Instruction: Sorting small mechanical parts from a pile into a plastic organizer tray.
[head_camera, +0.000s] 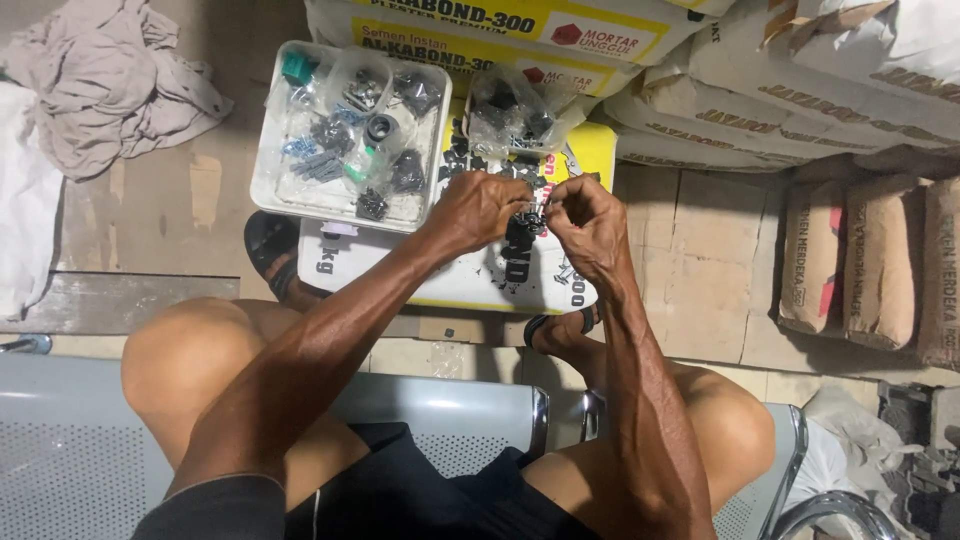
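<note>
Bare knees on metal bench (450, 410), left hand (480, 210) and right hand (585, 225) grips both pinched on small black part (528, 222), tray (275, 195) of bagged hardware beside.

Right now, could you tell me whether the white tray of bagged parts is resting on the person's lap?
No, the white tray sits on a sack on the floor beyond the knees, left of both hands.

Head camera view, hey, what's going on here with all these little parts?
A person seated on a metal bench is working a small black part between both hands, the left hand and right hand pinching it together. Just beyond them sits a white tray holding clear bags of small dark hardware, resting on a white and yellow sack. More loose black pieces lie on that sack.
</note>
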